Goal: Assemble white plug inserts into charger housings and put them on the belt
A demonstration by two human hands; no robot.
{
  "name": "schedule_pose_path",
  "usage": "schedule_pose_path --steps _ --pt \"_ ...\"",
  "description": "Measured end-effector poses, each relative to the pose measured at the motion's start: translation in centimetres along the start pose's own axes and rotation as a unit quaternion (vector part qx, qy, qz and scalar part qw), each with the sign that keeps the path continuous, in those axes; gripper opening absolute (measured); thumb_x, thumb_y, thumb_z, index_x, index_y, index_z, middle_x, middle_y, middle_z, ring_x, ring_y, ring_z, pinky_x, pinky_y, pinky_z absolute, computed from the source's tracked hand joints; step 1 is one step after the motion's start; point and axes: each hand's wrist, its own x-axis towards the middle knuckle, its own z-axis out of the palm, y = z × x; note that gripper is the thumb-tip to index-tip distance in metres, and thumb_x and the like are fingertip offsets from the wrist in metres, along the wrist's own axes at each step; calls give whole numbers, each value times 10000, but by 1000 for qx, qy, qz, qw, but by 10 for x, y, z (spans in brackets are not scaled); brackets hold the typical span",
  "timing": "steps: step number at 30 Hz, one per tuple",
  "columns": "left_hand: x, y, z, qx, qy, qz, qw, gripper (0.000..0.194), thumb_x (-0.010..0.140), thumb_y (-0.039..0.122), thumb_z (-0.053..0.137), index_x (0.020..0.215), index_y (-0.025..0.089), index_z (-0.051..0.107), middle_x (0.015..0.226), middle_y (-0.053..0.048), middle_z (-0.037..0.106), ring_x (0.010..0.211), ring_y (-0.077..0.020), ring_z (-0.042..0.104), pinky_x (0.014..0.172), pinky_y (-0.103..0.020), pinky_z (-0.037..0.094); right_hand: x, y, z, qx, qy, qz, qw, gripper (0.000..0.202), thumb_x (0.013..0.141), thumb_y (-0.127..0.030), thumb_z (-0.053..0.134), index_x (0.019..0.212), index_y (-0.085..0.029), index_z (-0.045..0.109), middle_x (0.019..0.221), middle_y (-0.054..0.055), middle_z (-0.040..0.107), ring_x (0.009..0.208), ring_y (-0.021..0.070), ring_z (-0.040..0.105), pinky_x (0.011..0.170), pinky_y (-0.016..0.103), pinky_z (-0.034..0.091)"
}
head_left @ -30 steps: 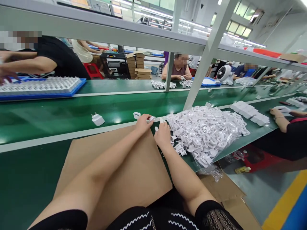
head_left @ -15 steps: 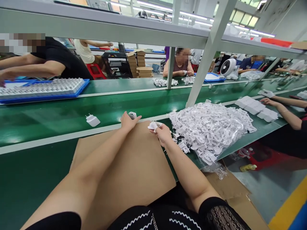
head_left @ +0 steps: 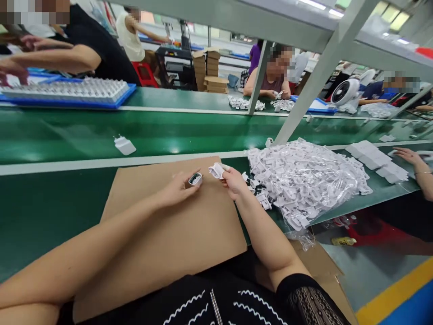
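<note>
My left hand [head_left: 178,189] is closed around a white charger housing [head_left: 195,179], whose open end faces right and shows dark parts inside. Just across from it, my right hand [head_left: 234,181] pinches a small white plastic cover [head_left: 216,170] between thumb and fingers. The two pieces are close together but apart, above a brown cardboard sheet [head_left: 169,234]. Beside my right hand lie several loose white plastic pieces [head_left: 264,198], spilling from a big heap in a clear plastic bag [head_left: 307,180].
A white plug charger [head_left: 125,146] lies on the green conveyor belt [head_left: 162,135]. A slanted metal post [head_left: 314,81] rises behind the heap. White blocks [head_left: 368,155] stand at right near a co-worker's hand [head_left: 409,155]. Across the belt, a blue tray [head_left: 125,97] holds rows of white parts.
My left hand has drawn back from the belt's edge to over the cardboard, bringing the charger housing near the cover. My right hand still holds the cover. The view has shifted.
</note>
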Motion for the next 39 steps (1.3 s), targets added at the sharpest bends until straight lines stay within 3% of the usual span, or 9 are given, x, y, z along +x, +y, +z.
schedule_pose_path --steps 4,7,9,11,13,16,24,31,39 --pt "-48 8 5 -61 -72 20 995 684 945 469 562 1594 318 408 1362 -85 646 1189 -277 586 1091 -468 458 -10 7 7 -84 -83 -67 991 474 574 -363 927 948 -170 709 875 21 722 629 69 554 534 180 397" --pt "-61 7 11 -128 9 -1 992 804 829 538 738 1534 271 460 1402 -115 607 1234 -290 575 1065 -449 494 -18 14 14 -115 -122 -95 981 487 606 -438 914 957 -190 685 910 29 713 692 107 619 645 245 503" --pt "-60 6 14 -164 57 -29 984 689 790 580 782 1357 235 598 1278 -106 663 1150 -276 621 1021 -433 521 -20 21 18 -154 -137 -118 971 448 639 -455 894 918 -190 663 915 42 702 748 133 638 687 275 525" --pt "-57 6 13 -194 50 -32 979 491 831 592 745 1149 223 688 1140 -79 707 1043 -247 660 963 -399 542 -20 26 19 -222 -135 -163 952 384 683 -431 860 896 -191 649 922 48 688 758 137 619 705 289 528" --pt "-53 5 10 -215 25 -11 976 419 855 576 725 1085 226 715 1106 -63 725 1027 -239 674 956 -383 543 -21 29 18 -313 -128 -244 909 308 771 -370 778 1002 -196 671 992 59 675 761 130 590 733 298 530" --pt "-50 3 7 -233 20 14 972 442 854 533 741 1179 235 710 1177 -61 726 1091 -247 670 997 -384 529 -24 25 15 -436 -128 -359 815 400 885 -276 633 1281 -217 634 1146 90 640 844 143 595 811 313 536" --pt "-49 2 7 -214 33 23 976 409 876 587 697 1019 209 753 1062 -68 742 1031 -262 671 905 -373 522 -29 25 22 -587 -199 -392 680 324 929 -146 583 1224 -229 686 1125 91 687 1072 234 604 960 383 503" --pt "-49 8 2 -220 29 5 975 438 859 611 699 1012 204 753 1040 -65 745 1006 -262 674 885 -364 523 -27 35 21 -578 -141 -456 661 282 932 -126 550 1176 -178 681 1035 107 662 982 229 599 886 361 504" --pt "-48 6 4 -219 33 17 975 432 862 616 688 1002 214 761 1049 -71 741 1021 -261 667 908 -373 526 -26 35 22 -602 -163 -410 665 269 930 -125 572 1161 -202 687 1052 95 676 1023 229 600 916 356 501"
